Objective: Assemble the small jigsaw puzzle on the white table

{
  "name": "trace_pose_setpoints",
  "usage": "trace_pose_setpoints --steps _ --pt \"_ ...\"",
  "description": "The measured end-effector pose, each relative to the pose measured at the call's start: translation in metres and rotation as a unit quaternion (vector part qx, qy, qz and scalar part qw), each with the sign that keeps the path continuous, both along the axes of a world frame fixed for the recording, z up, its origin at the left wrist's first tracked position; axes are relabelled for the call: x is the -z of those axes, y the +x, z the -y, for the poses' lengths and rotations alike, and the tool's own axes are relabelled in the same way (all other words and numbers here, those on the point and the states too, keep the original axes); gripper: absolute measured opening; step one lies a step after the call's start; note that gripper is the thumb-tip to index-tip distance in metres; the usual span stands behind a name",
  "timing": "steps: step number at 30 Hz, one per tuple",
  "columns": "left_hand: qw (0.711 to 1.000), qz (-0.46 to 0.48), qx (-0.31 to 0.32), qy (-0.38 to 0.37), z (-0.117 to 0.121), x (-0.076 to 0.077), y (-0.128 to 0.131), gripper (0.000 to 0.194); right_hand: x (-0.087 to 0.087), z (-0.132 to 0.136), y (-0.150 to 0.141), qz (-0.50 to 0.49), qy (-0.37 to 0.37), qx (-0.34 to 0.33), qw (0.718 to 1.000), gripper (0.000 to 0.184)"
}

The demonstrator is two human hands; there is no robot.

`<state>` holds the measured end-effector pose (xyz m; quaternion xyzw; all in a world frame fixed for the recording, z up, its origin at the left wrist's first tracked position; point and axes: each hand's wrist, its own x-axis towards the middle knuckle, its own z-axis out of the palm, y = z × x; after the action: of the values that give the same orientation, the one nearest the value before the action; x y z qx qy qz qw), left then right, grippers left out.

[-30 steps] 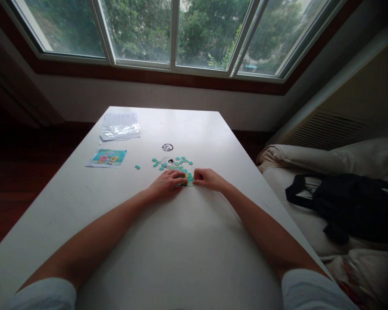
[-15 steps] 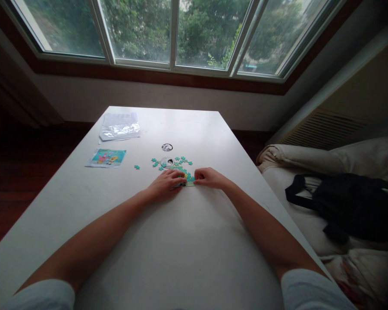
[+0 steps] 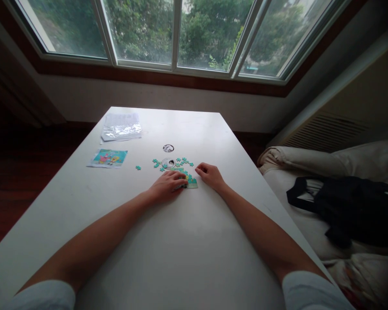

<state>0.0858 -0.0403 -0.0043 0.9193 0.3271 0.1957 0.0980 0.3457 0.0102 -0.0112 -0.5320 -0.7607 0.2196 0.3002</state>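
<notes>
A partly joined jigsaw puzzle (image 3: pixel 192 183), teal and yellow with a pale green lower edge, lies on the white table (image 3: pixel 181 241). My left hand (image 3: pixel 170 185) curves over its left part, fingers and thumb around it, hiding much of that side. To the right, my right hand (image 3: pixel 210 174) is apart from the puzzle, with thumb and fingertips pinched together; whatever is between them, if anything, is too small to make out. Loose teal puzzle pieces (image 3: pixel 184 160) lie scattered beyond the hands, several around a round metal tin (image 3: pixel 168 163).
A round lid-like disc (image 3: pixel 168 148) lies behind the tin. At left are one stray teal piece (image 3: pixel 138 168), a cartoon picture sheet (image 3: pixel 109 158) and a clear plastic bag with papers (image 3: pixel 121 126). A dark bag (image 3: pixel 352 209) rests on the sofa at right.
My right hand has drawn back from the puzzle's right edge, up and to the right, uncovering its corner. My left hand stays on the puzzle.
</notes>
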Motion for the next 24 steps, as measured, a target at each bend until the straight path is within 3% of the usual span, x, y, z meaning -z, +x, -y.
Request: trace_pose_setpoints --steps 5,14,21,24 --pt "1.000 -0.004 -0.008 0.008 -0.001 0.000 -0.001 0.034 0.013 -0.006 -0.012 0.018 0.083 -0.001 0.996 0.016" --pt "1.000 0.002 -0.005 0.000 -0.002 0.002 -0.008 0.030 0.016 -0.014 -0.024 0.045 0.107 -0.028 0.993 0.010" --pt "0.999 0.029 -0.022 -0.006 -0.001 -0.002 -0.004 0.027 0.014 -0.043 -0.035 -0.019 0.021 0.022 0.999 0.021" --pt "0.997 0.037 -0.067 0.008 -0.006 -0.002 -0.007 0.025 0.012 -0.050 -0.035 -0.013 0.009 0.037 0.999 0.022"
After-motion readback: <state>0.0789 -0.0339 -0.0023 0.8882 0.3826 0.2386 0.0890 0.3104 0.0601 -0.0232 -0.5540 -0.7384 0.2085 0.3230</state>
